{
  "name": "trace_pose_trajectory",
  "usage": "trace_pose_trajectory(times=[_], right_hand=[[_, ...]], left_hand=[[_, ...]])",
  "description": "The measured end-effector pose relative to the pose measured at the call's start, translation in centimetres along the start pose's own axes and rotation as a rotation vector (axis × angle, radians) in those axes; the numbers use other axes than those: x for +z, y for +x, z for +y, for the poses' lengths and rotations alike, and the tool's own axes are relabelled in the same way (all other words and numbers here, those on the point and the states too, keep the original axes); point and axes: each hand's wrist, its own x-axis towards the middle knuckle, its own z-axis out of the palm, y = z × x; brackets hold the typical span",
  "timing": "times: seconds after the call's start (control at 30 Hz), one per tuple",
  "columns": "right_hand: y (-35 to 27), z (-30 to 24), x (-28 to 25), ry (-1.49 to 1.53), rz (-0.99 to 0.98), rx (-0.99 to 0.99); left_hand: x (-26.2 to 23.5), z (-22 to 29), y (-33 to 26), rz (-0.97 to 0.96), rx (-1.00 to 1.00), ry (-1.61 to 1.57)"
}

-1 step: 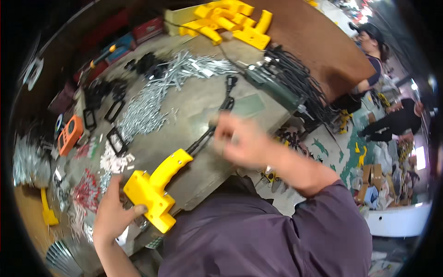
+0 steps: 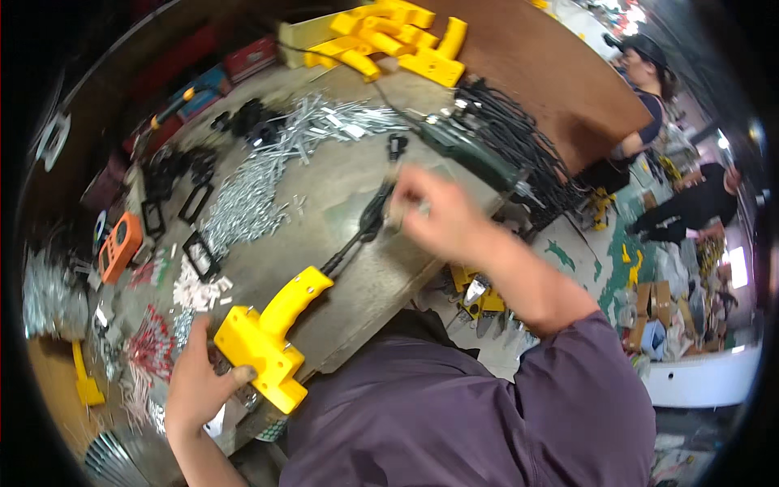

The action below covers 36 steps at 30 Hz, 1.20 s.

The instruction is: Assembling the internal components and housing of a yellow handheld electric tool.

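2 hands (image 2: 201,381) (image 2: 434,217) grip yellow tool (image 2: 268,337), right blurred.

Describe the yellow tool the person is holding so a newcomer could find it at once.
Start at the grey worktable strewn with silver metal parts. At its near edge, the left hand clasps a yellow plastic pistol-shaped handle with a black rod running up toward the right hand. Unlike the identical yellow handles piled at the far end, it lies alone and is held.

A grey workbench (image 2: 341,187) fills the middle, a brown board (image 2: 560,81) behind it. To the right lies a littered floor (image 2: 641,268) — green patches, cardboard boxes (image 2: 673,316) — under bright light.
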Motion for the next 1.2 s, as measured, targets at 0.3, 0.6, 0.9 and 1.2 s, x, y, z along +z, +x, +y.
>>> trace_pose_trajectory(times=[0.3,0.6,0.9,1.2], right_hand=[[-1.1,10.7,-8.4,-0.760,0.093,0.239],[-0.5,6.7,-5.6,0.266,0.342,0.206],[-0.3,-3.7,-1.6,1.011,0.304,-0.220],[0.2,-8.6,3.2,1.064,0.049,-0.322]], left_hand=[[1.3,0.6,1.5,-0.102,0.036,-0.412],[1.3,1.0,1.7,-0.097,0.084,-0.586],[0.3,3.9,3.0,-0.084,-0.103,-0.185],[-0.6,4.4,2.1,-0.106,-0.147,-0.196]])
